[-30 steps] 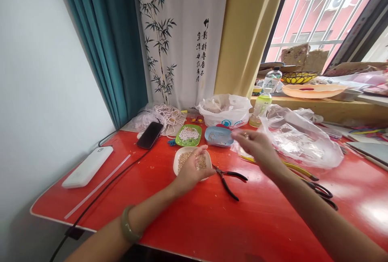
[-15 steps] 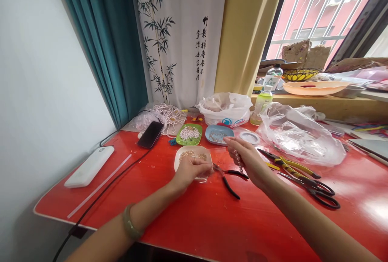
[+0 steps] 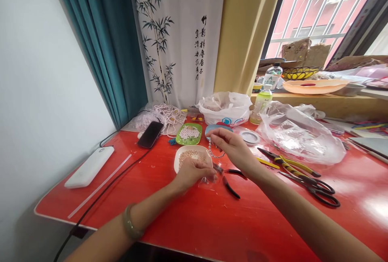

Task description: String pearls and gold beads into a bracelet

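My right hand point(image 3: 233, 146) is closed, thumb and fingers pinched on a short string of beads point(image 3: 216, 156) that hangs in a curve beneath the fingertips. To its left, my left hand point(image 3: 192, 174) pinches a piece of clear plastic point(image 3: 207, 184), whose exact shape is hard to make out. Just behind the left hand lies a white dish point(image 3: 177, 164) of small gold beads, which the hand partly covers. Black-handled pliers point(image 3: 230, 189) rest on the red table point(image 3: 194, 221), close to the right of the left hand. The right hand partly hides a blue dish point(image 3: 209, 128).
A green dish point(image 3: 198, 136) holds pale beads. Yellow-and-black pliers point(image 3: 281, 160) and scissors point(image 3: 317, 189) lie at the right. Plastic bags point(image 3: 303, 140) and a bottle point(image 3: 261, 104) stand farther back. A phone point(image 3: 150, 134), a power bank point(image 3: 89, 167) and a cable point(image 3: 113, 181) are leftward.
My right hand has moved left, towards my left hand, and the bead string now hangs open in a curve. The clear plastic shows more plainly under my left fingers.
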Tool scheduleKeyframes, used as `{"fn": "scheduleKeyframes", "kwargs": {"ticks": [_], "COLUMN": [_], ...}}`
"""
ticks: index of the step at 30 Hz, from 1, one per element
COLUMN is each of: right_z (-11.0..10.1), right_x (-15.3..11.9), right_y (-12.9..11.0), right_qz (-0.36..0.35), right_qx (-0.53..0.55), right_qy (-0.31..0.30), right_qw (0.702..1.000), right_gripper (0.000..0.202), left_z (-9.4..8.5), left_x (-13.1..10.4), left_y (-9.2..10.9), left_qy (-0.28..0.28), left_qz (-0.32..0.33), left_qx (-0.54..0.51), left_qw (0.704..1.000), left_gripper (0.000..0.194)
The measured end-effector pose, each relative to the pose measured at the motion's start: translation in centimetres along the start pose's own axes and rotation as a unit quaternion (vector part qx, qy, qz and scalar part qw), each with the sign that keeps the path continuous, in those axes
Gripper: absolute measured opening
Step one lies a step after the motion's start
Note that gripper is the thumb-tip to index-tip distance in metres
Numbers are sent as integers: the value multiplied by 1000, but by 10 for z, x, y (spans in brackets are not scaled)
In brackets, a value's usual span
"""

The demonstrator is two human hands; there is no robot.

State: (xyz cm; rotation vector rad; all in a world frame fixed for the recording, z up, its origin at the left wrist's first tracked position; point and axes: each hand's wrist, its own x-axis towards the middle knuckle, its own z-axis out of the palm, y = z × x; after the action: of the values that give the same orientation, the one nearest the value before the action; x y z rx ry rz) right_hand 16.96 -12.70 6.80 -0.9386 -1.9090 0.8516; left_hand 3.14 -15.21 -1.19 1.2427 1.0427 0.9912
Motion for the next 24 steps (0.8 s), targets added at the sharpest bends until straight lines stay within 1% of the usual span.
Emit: {"fn": "scheduleKeyframes", "kwargs": {"ticks": [4, 9, 12, 15, 17, 19, 21, 23, 24], "right_z": [-3, -9, -12, -13, -12, -11, -10, -11, -11], "right_x": [-4, -9, -10, -10, -11, -11, -12, -12, -13], "right_y": [0, -3, -5, -4, -3, -3, -3, -2, -1], "right_qz": [-13, -76, -79, -63, -69, -96, -137, -175, -189], "right_qx": [-48, -162, -196, -226, -238, -240, -229, -208, -200], "right_qy": [-58, -121, -146, -162, -177, -190, -197, -179, -158], "right_qw": [997, 976, 966, 958, 953, 947, 944, 946, 948], "right_gripper": [17, 17, 16, 12, 12, 15, 21, 26, 26], "left_z": [0, 1, 1, 1, 0, -1, -2, -3, -4], "left_x": [-2, -4, -5, -5, -3, -1, 0, 1, 2], "left_y": [6, 9, 8, 5, 3, 2, 3, 5, 7], "left_qy": [2, 18, 17, 10, 5, 2, 1, -1, -2], "left_qz": [4, 40, 70, 81, 77, 83, 96, 100, 95], "left_qx": [9, 79, 113, 93, 74, 59, 36, 3, -16], "left_qw": [1000, 996, 991, 992, 994, 995, 995, 995, 995], "left_gripper": [16, 15, 16, 17, 19, 18, 17, 19, 22]}}
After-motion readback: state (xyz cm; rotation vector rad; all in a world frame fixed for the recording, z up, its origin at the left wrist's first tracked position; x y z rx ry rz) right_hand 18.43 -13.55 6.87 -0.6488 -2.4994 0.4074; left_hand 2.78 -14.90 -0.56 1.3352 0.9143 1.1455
